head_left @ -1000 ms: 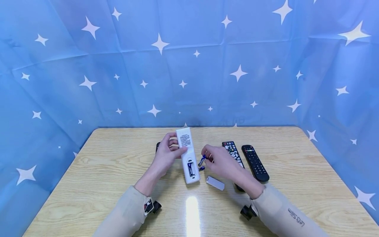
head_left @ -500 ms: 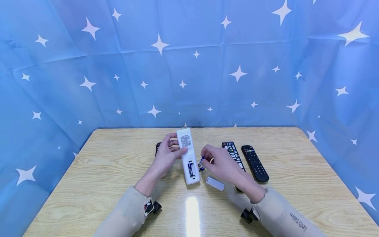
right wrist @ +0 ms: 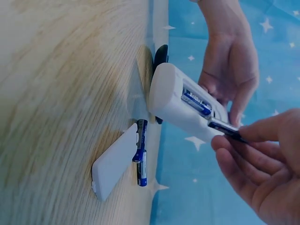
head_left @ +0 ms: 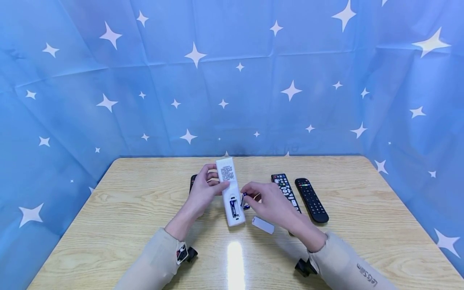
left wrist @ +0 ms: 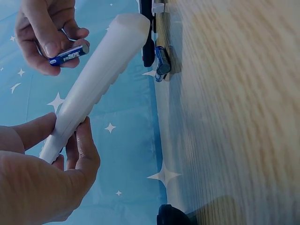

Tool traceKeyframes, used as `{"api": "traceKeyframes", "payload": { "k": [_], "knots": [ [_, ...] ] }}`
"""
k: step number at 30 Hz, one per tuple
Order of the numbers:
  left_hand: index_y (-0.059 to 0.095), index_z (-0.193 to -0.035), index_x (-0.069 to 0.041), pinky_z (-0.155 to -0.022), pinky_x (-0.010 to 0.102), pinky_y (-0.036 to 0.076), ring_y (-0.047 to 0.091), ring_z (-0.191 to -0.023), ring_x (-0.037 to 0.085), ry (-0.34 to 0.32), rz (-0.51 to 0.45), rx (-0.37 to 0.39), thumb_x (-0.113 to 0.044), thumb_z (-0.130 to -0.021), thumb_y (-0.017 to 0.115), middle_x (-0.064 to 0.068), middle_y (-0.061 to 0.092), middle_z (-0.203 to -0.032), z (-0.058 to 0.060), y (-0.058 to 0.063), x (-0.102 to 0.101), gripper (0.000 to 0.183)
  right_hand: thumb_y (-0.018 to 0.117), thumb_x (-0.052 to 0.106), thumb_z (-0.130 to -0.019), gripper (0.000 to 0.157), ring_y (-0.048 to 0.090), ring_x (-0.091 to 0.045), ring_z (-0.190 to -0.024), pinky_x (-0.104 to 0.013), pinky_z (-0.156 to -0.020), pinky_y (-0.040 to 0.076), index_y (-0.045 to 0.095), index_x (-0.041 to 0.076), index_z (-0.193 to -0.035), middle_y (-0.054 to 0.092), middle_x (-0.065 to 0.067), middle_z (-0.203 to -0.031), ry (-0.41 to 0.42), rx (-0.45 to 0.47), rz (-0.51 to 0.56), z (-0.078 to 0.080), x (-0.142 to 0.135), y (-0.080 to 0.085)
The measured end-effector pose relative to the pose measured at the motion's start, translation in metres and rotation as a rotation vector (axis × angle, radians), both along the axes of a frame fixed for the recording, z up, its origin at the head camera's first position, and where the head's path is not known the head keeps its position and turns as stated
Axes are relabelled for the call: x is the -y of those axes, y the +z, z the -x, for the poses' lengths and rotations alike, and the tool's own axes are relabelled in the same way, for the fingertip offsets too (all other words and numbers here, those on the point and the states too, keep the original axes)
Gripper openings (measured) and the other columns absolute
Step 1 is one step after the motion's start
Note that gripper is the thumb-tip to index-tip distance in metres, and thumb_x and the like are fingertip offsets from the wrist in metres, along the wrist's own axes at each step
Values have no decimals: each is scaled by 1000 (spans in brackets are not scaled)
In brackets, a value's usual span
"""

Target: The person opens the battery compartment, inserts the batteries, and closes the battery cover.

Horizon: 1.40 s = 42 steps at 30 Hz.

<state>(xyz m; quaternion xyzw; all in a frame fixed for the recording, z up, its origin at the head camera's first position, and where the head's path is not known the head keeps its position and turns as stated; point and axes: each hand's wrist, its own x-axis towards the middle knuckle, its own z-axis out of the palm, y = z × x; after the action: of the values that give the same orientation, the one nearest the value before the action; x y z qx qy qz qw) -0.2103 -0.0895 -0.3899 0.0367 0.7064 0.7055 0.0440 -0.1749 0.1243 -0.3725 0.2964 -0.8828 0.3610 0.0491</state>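
Observation:
My left hand [head_left: 203, 191] grips a white remote control [head_left: 232, 187] by its upper part, with its back and open battery compartment facing up. One blue battery [right wrist: 196, 103] lies inside that compartment. Between thumb and fingers, my right hand [head_left: 270, 199] pinches a second battery [right wrist: 225, 127], close to the compartment's edge in the right wrist view. In the left wrist view, this pinched battery [left wrist: 69, 55] is beside the remote. The white battery cover [head_left: 263, 225] lies on the table below my right hand. Two loose batteries [right wrist: 142, 140] rest beside the cover in the right wrist view.
Two black remotes, one with white buttons [head_left: 284, 187] and one plain [head_left: 312, 201], lie to the right, the first partly under my right arm. Another dark remote [head_left: 193, 180] shows behind my left hand. A blue starred cloth [head_left: 224, 80] hangs beyond the wooden table [head_left: 127, 209].
My right hand has moved slightly left and down, bringing the pinched battery nearer to the white remote. The left hand and the remote have stayed almost still.

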Motion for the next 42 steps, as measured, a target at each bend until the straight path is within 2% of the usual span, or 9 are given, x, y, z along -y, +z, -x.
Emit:
{"api": "traceKeyframes", "payload": {
  "k": [8,13,18,24,33,35,42],
  "knots": [
    [46,-127,-13,-72,38,57,65,-91,26,1,-5,-1,0,-84,71,17,58,-110,0,0,0,51,67,7,-90,14,63,-2,-74,-21,-64,52,69,9,-103,71,1,-89,60,-24,23,-2,1,-2],
    [46,-127,-13,-72,38,57,64,-91,26,6,-4,-1,0,-85,71,16,58,-108,-1,0,0,51,70,8,-88,13,63,-1,-77,-21,-66,53,70,11,-101,70,4,-91,86,-22,31,-2,2,-3],
    [46,-127,-13,-72,38,57,64,-92,26,20,3,3,-2,-85,72,14,59,-108,-1,1,-1,51,73,8,-86,12,59,-1,-74,-21,-63,51,71,14,-95,67,10,-87,90,-29,-7,-3,2,-3],
    [47,-127,-12,-71,38,57,65,-91,26,54,-5,0,-1,-84,73,15,59,-107,-1,1,-1,52,76,12,-83,11,55,2,-69,-18,-58,48,68,18,-87,62,15,-81,88,-91,-97,-4,2,-4],
    [43,-131,-10,-72,41,57,64,-91,26,74,-31,3,-1,-86,70,17,57,-108,0,4,2,53,79,7,-79,7,59,3,-63,-14,-52,48,73,12,-79,71,4,-77,152,-80,-104,-4,3,-7],
    [44,-130,-11,-71,40,57,64,-90,26,84,-44,4,-1,-86,70,16,57,-107,2,0,3,52,78,6,-79,6,60,3,-63,-13,-51,47,74,10,-81,71,3,-78,154,-86,-100,-5,3,-8],
    [44,-128,-10,-69,37,57,65,-89,27,90,-84,7,0,-87,69,16,58,-105,3,1,5,49,75,4,-83,6,63,0,-69,-13,-57,50,74,10,-85,71,1,-81,140,-86,-65,-5,4,-10]
  ]
}}
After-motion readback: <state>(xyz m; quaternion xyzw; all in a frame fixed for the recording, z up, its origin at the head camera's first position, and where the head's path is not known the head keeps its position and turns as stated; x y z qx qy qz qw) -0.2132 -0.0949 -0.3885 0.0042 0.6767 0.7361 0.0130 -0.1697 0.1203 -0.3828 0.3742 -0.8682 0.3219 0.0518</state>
